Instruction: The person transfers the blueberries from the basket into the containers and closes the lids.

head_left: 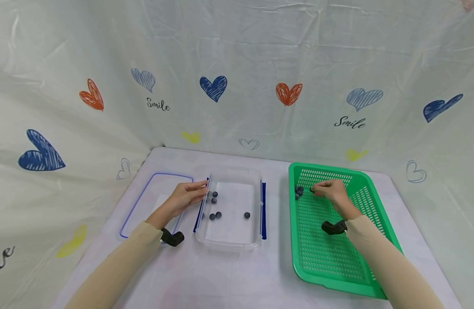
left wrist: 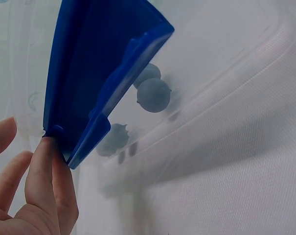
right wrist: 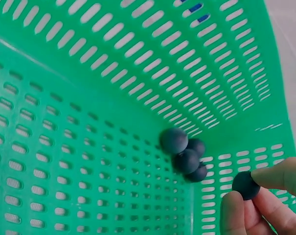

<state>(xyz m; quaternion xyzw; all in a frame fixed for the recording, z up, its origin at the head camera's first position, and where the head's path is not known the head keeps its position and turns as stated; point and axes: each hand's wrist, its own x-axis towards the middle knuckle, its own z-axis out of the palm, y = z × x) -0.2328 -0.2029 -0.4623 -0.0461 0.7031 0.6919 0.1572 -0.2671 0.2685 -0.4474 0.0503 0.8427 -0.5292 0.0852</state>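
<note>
My right hand (head_left: 331, 192) is over the far left part of a green basket (head_left: 293, 240). In the right wrist view its thumb and fingertips pinch a dark blueberry (right wrist: 245, 185). Several more blueberries (right wrist: 186, 160) lie clustered in the basket's corner. My left hand (head_left: 184, 196) is at the left side of a clear plastic box (head_left: 229, 246). Its fairly straight fingers touch the end of the box's blue side latch (left wrist: 84, 73), which hangs outward. Inside the box lie several loose blueberries (left wrist: 154, 95), mostly toward its left side.
Left of the box lies a clear lid with a blue seal (head_left: 133, 206), partly behind the left hand. A second blue latch (head_left: 264, 210) hangs on the box's right side. A pale curtain with printed hearts (head_left: 214, 88) rises behind the table (head_left: 221, 279).
</note>
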